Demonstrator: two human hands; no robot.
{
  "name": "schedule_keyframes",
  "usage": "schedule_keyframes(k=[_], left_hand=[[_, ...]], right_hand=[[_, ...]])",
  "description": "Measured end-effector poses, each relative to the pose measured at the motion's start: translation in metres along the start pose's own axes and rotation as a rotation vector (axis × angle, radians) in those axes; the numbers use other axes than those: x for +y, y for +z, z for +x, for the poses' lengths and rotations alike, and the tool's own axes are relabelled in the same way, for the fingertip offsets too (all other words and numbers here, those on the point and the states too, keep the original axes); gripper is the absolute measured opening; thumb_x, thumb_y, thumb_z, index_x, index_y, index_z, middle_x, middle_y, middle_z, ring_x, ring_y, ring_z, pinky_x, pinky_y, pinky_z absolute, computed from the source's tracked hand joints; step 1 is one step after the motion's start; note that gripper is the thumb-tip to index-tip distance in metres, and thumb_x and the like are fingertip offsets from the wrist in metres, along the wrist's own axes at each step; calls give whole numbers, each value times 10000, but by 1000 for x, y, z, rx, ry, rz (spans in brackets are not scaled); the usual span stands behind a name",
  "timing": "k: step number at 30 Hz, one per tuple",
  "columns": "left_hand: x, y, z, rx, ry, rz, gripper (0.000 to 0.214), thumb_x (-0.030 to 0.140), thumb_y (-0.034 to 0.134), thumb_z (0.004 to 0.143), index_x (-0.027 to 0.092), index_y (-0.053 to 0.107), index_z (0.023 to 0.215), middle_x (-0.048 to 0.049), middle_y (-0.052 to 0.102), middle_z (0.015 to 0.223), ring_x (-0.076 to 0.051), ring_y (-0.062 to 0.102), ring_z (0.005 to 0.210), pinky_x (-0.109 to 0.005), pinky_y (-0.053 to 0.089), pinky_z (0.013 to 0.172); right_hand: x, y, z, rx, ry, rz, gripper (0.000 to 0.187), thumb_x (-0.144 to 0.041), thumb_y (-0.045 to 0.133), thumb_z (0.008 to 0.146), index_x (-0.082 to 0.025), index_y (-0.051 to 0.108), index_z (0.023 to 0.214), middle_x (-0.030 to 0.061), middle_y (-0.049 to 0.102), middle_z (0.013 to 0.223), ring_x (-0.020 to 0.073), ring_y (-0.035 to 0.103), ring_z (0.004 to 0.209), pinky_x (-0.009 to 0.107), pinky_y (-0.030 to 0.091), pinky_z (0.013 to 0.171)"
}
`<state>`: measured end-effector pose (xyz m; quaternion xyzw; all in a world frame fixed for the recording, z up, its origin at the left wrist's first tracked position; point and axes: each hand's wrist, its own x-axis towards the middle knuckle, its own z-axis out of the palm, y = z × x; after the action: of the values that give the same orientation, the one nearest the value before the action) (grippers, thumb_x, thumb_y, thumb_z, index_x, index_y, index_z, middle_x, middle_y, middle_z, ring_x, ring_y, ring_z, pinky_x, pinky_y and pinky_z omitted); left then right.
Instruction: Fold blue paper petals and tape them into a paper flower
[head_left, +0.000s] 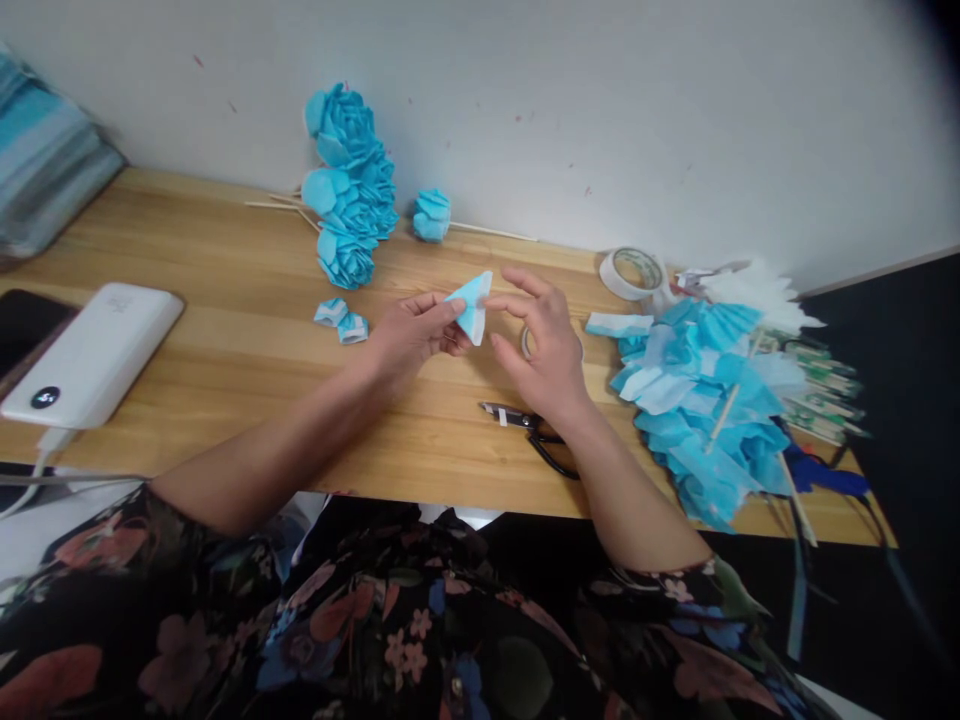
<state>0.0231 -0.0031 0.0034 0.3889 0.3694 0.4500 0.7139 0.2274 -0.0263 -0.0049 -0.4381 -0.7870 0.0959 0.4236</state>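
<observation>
Paper piece, one, blue with a white border, folded to a rough triangle; location: raised over the worktop, between the two hands, in front of the person. Its narrow end lies in the left hand; its broad white edge faces right, towards the right hand, and runs nearly straight away from the person, the far corner leaning slightly right. Left hand: pinching the piece, thumb laid on top, other fingers beneath. Right hand: fingers loosely spread and curved, gripping nothing visible, fingertips just beside the broad edge; whether the forefinger touches it cannot be told. Nearer hand: the left, in contact; the right stands next, directly across from the edge. Surroundings: scissors, one pair, handles partly under the right forearm; two folded scraps, left of the left hand; paper flowers, a cluster, beyond and to the left; tape roll, beyond the right hand; blue paper heap, right of the right hand.
</observation>
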Motion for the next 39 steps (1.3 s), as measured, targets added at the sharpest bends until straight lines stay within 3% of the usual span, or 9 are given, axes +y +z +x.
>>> schedule_keyframes(k=[2,8,13,18,23,30,39], left_hand=[[-1,1,0,-8,-8,-5,276,338,882,859,151,700,769,-16,733,676,-100,666,601,-238,526,633],[-4,5,-1,6,-6,0,253,264,843,904,140,696,739,-10,711,627,-81,638,566,-209,492,602],[-3,8,-2,49,0,26,244,231,833,917,137,698,738,-2,707,625,-82,653,570,-196,482,587],[-3,10,-3,47,20,30,225,160,776,944,134,704,731,-13,725,640,-84,662,589,-193,489,587],[-5,10,-3,37,18,20,200,142,775,934,134,713,744,-11,735,652,-86,672,596,-191,498,586],[-6,10,-4,17,17,10,168,147,777,931,135,723,773,-11,753,683,-86,694,606,-187,507,588],[-9,7,-1,-3,29,24,162,206,809,914,143,735,785,-14,754,691,-91,687,624,-198,508,605]], right_hand=[[2,3,-1,-24,-35,-29,379,-179,692,915,-377,700,1238,33,625,1558,325,576,1455,661,475,1199],[3,7,-2,-8,-25,26,258,-185,692,952,-366,792,1106,28,655,1513,301,604,1411,548,599,1040],[-1,7,-3,51,43,102,84,-316,745,983,-316,827,1003,53,742,1395,277,684,1321,556,536,1150],[-2,10,-3,56,206,271,92,-367,765,960,-292,817,953,63,771,1335,264,708,1293,514,563,1111],[-7,11,-1,69,370,467,110,-368,792,890,-265,770,859,52,792,1248,225,738,1180,380,623,904],[-11,12,2,57,530,601,191,-392,826,820,-241,711,809,-5,787,892,147,684,815,319,573,765],[-11,13,2,48,623,722,227,-390,857,796,-235,693,787,-29,709,798,122,604,758,318,505,776]])
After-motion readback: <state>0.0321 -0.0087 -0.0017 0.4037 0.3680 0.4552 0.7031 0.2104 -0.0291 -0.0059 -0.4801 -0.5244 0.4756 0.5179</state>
